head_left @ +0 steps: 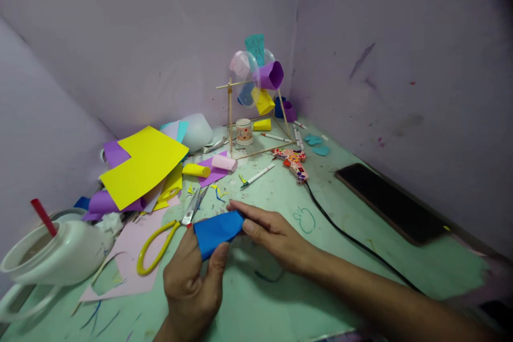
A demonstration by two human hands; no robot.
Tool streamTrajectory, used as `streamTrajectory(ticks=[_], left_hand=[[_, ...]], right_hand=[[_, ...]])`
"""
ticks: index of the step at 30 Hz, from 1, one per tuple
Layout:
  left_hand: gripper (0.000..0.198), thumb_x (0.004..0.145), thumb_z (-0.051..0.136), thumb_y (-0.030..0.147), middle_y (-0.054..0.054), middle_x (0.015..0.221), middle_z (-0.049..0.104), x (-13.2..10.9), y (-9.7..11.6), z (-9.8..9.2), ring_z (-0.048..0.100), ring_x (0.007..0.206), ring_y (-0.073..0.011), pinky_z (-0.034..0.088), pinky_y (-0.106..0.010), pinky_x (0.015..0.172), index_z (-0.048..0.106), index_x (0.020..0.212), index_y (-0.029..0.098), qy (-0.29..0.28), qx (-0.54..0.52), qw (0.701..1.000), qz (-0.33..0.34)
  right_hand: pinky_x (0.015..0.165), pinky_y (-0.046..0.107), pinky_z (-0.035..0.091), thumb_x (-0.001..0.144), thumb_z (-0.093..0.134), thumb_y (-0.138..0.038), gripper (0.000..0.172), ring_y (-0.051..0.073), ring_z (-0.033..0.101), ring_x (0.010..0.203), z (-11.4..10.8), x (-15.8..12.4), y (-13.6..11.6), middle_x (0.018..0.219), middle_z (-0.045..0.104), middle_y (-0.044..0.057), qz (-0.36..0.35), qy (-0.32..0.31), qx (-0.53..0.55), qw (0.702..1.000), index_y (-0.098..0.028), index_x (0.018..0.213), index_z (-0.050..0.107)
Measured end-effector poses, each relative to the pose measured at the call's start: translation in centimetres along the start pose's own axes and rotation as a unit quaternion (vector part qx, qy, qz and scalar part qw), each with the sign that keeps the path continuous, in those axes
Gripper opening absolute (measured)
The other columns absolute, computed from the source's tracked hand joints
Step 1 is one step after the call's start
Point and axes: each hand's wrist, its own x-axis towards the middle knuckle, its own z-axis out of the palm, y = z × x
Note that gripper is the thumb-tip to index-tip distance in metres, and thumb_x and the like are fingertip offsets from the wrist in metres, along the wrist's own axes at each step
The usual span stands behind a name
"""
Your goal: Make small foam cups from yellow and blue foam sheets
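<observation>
A small piece of blue paper (217, 231), curled into a roll, is held low over the green table (280, 299). My left hand (191, 283) grips its near left end between thumb and fingers. My right hand (272, 235) pinches its right end from the far side. Yellow-handled scissors (168, 235) lie on the table just left of my left hand, blades pointing away from me.
Yellow and purple paper sheets (144, 163) pile up at the left. A white jug (56, 254) stands at the near left. A stick frame with paper cups (256, 91) stands at the back. A glue gun (294, 163) with black cord and a dark phone (393, 203) lie right.
</observation>
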Motion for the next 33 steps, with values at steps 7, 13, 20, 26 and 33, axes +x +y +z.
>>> streamTrajectory(ticks=[7, 13, 20, 26, 33], left_hand=[[0.010, 0.077, 0.056, 0.020, 0.003, 0.067, 0.067, -0.1, 0.2, 0.0, 0.060, 0.058, -0.0118, 0.050, -0.022, 0.063, 0.065, 0.072, 0.021, -0.017, 0.024, 0.997, -0.074], [0.020, 0.075, 0.058, 0.029, 0.002, 0.058, 0.064, -0.2, 1.0, -0.2, 0.055, 0.052, -0.0141, 0.048, -0.032, 0.076, 0.066, 0.058, 0.021, -0.060, -0.054, 0.980, -0.182], [0.033, 0.070, 0.062, 0.047, -0.005, 0.081, 0.070, 0.9, 0.9, -0.5, 0.060, 0.076, -0.0212, 0.049, -0.031, 0.071, 0.073, 0.085, 0.019, -0.155, -0.313, 0.828, -0.439], [0.034, 0.060, 0.070, 0.047, -0.005, 0.064, 0.066, 1.1, 1.3, 0.3, 0.058, 0.065, -0.0200, 0.049, -0.030, 0.061, 0.074, 0.075, 0.016, -0.088, -0.349, 0.790, -0.496], [0.027, 0.059, 0.074, 0.043, 0.000, 0.055, 0.060, 0.3, 0.8, 0.1, 0.055, 0.059, -0.0146, 0.048, -0.026, 0.061, 0.071, 0.064, 0.016, -0.070, -0.361, 0.761, -0.535]], right_hand=[[0.089, 0.043, 0.049, 0.069, 0.071, -0.035, 0.059, 0.027, 0.056, 0.112, -0.3, 0.6, -0.6, 0.127, 0.056, 0.014, 0.032, 0.042, 0.070, 0.996, -0.018, 0.123, 0.054], [0.083, 0.038, 0.050, 0.061, 0.075, -0.024, 0.046, 0.022, 0.062, 0.092, 0.5, 0.7, -0.2, 0.101, 0.068, 0.008, 0.043, 0.042, 0.087, 0.994, -0.018, 0.106, 0.066], [0.077, 0.036, 0.051, 0.060, 0.077, -0.023, 0.043, 0.020, 0.063, 0.087, 0.4, 0.8, 0.2, 0.094, 0.069, 0.006, 0.032, 0.074, 0.071, 0.994, -0.020, 0.102, 0.067], [0.076, 0.035, 0.051, 0.060, 0.077, -0.022, 0.041, 0.020, 0.063, 0.086, 0.4, 0.9, 0.3, 0.090, 0.069, 0.004, 0.037, 0.071, 0.071, 0.994, -0.021, 0.100, 0.069], [0.078, 0.036, 0.051, 0.060, 0.078, -0.022, 0.044, 0.021, 0.064, 0.087, 0.2, 1.0, 0.3, 0.095, 0.070, 0.006, 0.059, 0.054, 0.085, 0.993, -0.021, 0.103, 0.068]])
